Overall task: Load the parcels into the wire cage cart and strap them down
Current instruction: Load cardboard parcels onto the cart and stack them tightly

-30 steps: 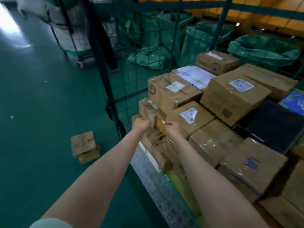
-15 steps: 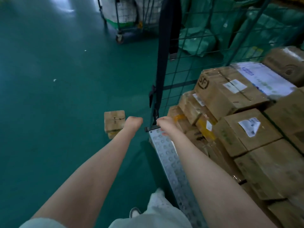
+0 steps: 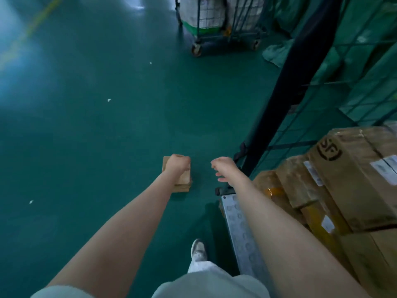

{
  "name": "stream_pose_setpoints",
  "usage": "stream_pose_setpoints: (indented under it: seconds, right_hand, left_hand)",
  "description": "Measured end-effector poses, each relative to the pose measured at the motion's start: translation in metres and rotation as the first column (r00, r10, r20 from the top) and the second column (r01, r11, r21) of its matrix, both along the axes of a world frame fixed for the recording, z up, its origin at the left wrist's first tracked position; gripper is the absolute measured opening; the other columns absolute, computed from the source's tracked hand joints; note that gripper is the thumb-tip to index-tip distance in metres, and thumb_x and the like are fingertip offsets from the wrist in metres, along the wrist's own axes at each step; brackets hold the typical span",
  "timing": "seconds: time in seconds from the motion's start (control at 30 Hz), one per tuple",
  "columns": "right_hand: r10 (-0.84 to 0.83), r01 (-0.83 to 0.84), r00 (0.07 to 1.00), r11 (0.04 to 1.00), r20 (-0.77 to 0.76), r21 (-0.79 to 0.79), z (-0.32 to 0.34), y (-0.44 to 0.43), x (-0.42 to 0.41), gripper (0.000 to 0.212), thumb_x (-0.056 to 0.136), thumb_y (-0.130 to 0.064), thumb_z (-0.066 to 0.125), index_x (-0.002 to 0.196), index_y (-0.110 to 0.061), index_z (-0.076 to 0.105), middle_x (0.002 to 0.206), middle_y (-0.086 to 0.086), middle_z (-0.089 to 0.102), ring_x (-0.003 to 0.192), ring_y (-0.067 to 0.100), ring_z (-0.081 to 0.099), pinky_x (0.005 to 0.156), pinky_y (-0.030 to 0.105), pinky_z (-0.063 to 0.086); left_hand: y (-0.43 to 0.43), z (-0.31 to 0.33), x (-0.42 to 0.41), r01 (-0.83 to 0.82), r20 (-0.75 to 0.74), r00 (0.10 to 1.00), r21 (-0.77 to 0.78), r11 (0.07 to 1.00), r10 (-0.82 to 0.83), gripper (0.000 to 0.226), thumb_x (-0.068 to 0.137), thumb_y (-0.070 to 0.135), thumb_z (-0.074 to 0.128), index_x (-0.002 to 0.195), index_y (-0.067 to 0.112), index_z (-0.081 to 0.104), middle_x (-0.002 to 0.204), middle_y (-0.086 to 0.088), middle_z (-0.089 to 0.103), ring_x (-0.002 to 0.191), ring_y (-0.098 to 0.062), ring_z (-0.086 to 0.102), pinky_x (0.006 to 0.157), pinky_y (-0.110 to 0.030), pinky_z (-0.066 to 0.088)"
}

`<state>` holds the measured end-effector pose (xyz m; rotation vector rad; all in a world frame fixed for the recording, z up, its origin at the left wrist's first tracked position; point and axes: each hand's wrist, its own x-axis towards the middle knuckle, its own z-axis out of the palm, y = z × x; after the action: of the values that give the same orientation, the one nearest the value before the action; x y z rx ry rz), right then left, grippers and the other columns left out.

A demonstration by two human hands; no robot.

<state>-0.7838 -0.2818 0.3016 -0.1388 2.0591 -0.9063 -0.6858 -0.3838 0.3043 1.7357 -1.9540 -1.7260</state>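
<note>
Both hands now off cage stack, left hand (image 3: 178,165) over flat cardboard parcel (image 3: 182,181)

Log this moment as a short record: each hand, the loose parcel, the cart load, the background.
left hand: over the small parcel on the floor, fingers curled; grip on it cannot be confirmed
right hand: open, empty, beside the cart's corner post
small parcel: on the green floor, outside the cart, looks like two flat boxes stacked
cart load: cardboard boxes stacked behind the wire mesh
background: another wheeled cage cart
</note>
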Motion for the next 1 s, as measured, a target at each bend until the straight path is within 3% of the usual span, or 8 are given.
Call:
stream_pose_setpoints:
  seconds: [0.13,0.3,0.43,0.5,0.63,0.8,0.93,1.0]
  right_hand:
    - [0.018,-0.018,1.000,1.000,-0.007,0.020,-0.007,-0.036,-0.027,0.029,0.091,-0.009,0.045,0.117,-0.004,0.056,0.099,0.006,0.049,0.102,0.026,0.055,0.091,0.039,0.049]
    - [0.039,-0.039,0.999,0.996,0.005,0.086,-0.026,-0.071,-0.040,0.016,0.090,-0.010,0.045,0.102,-0.010,0.056,0.100,0.007,0.053,0.092,0.024,0.052,0.084,0.034,0.050]
    - [0.055,-0.060,0.998,0.991,0.042,0.117,-0.039,-0.108,-0.045,0.011,0.090,-0.010,0.044,0.094,-0.011,0.054,0.095,0.004,0.051,0.092,0.023,0.051,0.075,0.031,0.047]
    - [0.048,-0.054,0.998,0.991,0.051,0.125,-0.043,-0.127,-0.047,0.010,0.091,-0.009,0.044,0.093,-0.012,0.054,0.093,0.004,0.051,0.092,0.023,0.050,0.075,0.030,0.046]
    - [-0.027,0.014,0.997,0.986,0.074,0.166,-0.057,-0.169,-0.048,0.012,0.091,-0.008,0.043,0.094,-0.012,0.054,0.098,0.005,0.053,0.091,0.023,0.051,0.073,0.029,0.046]
    - [-0.116,0.095,0.986,0.981,0.121,0.169,-0.080,-0.217,-0.040,0.011,0.090,-0.006,0.041,0.090,-0.010,0.051,0.088,0.005,0.049,0.083,0.022,0.047,0.071,0.029,0.043]
    - [-0.119,0.095,0.987,0.975,0.109,0.201,-0.104,-0.240,-0.033,0.027,0.091,-0.009,0.041,0.107,0.003,0.058,0.084,0.005,0.049,0.080,0.019,0.045,0.092,0.043,0.048]
    - [-0.109,0.082,0.988,0.969,0.110,0.231,-0.124,-0.247,-0.032,0.031,0.087,-0.007,0.041,0.110,0.007,0.057,0.082,0.006,0.046,0.077,0.020,0.042,0.090,0.044,0.049]
  left_hand:
    - [-0.033,-0.006,-0.022,0.001,0.017,1.000,0.006,1.000,-0.001,0.030,0.089,0.012,0.042,0.062,0.022,0.032,0.067,0.003,0.035,0.069,-0.018,0.034,0.059,-0.028,0.027]
    - [-0.061,-0.025,-0.034,-0.046,0.041,0.998,0.061,0.997,0.043,0.030,0.095,0.018,0.041,0.066,0.021,0.036,0.071,0.004,0.040,0.075,-0.019,0.043,0.066,-0.028,0.037]
    - [-0.099,-0.039,-0.038,-0.066,0.075,0.995,0.106,0.992,0.058,0.009,0.094,0.018,0.041,0.093,0.013,0.048,0.084,-0.002,0.052,0.081,-0.020,0.052,0.078,-0.032,0.048]
    - [-0.119,-0.045,-0.039,-0.054,0.083,0.996,0.119,0.991,0.044,0.013,0.091,0.016,0.042,0.100,0.013,0.051,0.093,-0.004,0.054,0.091,-0.024,0.053,0.087,-0.036,0.049]
    - [-0.171,-0.060,-0.043,0.019,0.120,0.992,0.139,0.990,-0.036,0.011,0.092,0.015,0.043,0.086,0.014,0.052,0.080,0.001,0.049,0.089,-0.022,0.048,0.076,-0.030,0.040]
    - [-0.231,-0.080,-0.043,0.090,0.153,0.982,0.141,0.986,-0.111,0.018,0.090,0.012,0.042,0.072,0.017,0.045,0.070,0.003,0.041,0.082,-0.022,0.043,0.065,-0.028,0.035]
    - [-0.264,-0.104,-0.037,0.125,0.212,0.965,0.157,0.980,-0.157,0.032,0.088,0.009,0.041,0.060,0.021,0.032,0.065,0.002,0.033,0.080,-0.020,0.036,0.056,-0.028,0.026]
    - [-0.276,-0.126,-0.037,0.123,0.225,0.961,0.174,0.977,-0.161,0.032,0.087,0.009,0.042,0.060,0.022,0.031,0.065,0.001,0.033,0.080,-0.019,0.035,0.056,-0.028,0.024]
